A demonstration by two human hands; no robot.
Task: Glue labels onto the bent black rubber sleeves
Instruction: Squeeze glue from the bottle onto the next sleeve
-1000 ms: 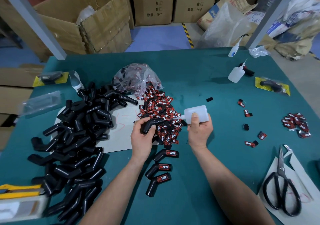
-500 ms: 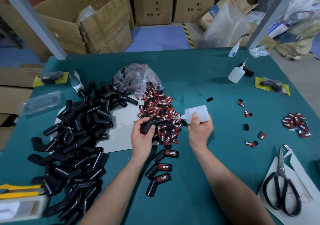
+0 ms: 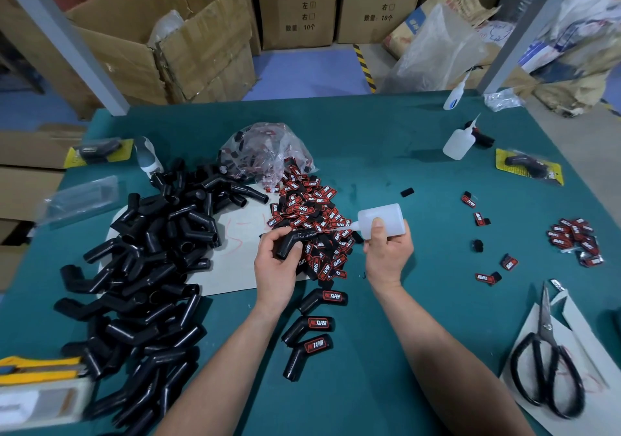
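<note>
L hand (image 3: 274, 267) grips a bent sleeve (image 3: 292, 239) by its elbow over mid desk (image 3: 403, 153), long leg out for glue; R hand (image 3: 388, 254) wraps glue bottle (image 3: 383, 219), nozzle at that leg. Label heap (image 3: 312, 213) just behind, short reach. 3 done sleeves (image 3: 316, 323) toward near edge; open room betw. them & scissors (image 3: 547, 361)
</note>
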